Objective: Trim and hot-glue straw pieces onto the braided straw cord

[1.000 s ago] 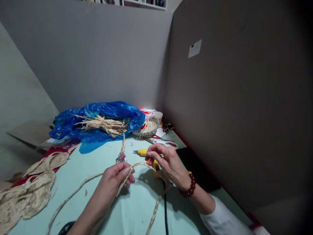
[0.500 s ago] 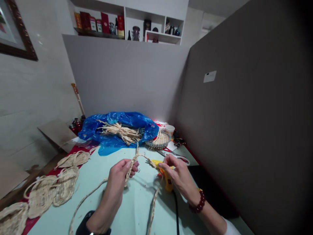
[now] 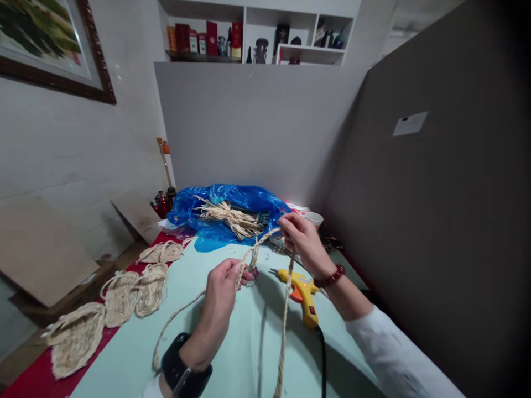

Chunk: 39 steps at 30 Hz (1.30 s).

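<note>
A braided straw cord (image 3: 286, 315) runs between my two hands. My left hand (image 3: 224, 284) pinches a doubled stretch of it over the pale green table, and one length trails from there in a curve to the lower left. Higher and to the right, my right hand (image 3: 302, 239) grips the cord between fingertips; from it the rest hangs down toward the near edge of view. Below my right hand a yellow glue gun (image 3: 306, 296) with an orange trigger lies on the table, partly behind the cord. A small dark purple object with a metal ring (image 3: 254, 275) shows by my left fingertips.
Several woven straw sandal-shaped pieces (image 3: 78, 338) lie along the left on red cloth. At the back, a blue plastic bag (image 3: 186, 213) holds a straw bundle (image 3: 232, 216). A white cup (image 3: 314, 218) stands behind my right hand. Grey partitions (image 3: 257, 127) enclose the back and right.
My right hand has risen away from the glue gun, pulling the cord upward, and the gun is now uncovered. My left hand keeps its grip. The view has turned left.
</note>
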Each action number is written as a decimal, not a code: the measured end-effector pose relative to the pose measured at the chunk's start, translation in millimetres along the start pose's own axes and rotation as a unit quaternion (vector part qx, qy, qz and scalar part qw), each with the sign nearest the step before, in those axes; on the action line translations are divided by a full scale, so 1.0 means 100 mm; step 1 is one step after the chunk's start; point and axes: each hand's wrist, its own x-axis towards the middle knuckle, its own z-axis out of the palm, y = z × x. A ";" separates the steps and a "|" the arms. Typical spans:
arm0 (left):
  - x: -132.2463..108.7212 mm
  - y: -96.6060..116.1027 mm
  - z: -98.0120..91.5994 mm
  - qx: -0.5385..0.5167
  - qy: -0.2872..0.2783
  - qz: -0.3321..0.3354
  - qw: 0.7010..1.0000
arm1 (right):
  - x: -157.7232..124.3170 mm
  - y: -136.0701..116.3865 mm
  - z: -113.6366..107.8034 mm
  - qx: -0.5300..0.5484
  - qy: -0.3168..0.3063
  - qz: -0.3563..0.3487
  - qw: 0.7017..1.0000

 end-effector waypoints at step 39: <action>-0.07 0.02 -0.09 -0.050 0.078 -0.018 0.996 | -1.13 0.31 -0.35 -0.465 -0.107 0.243 0.844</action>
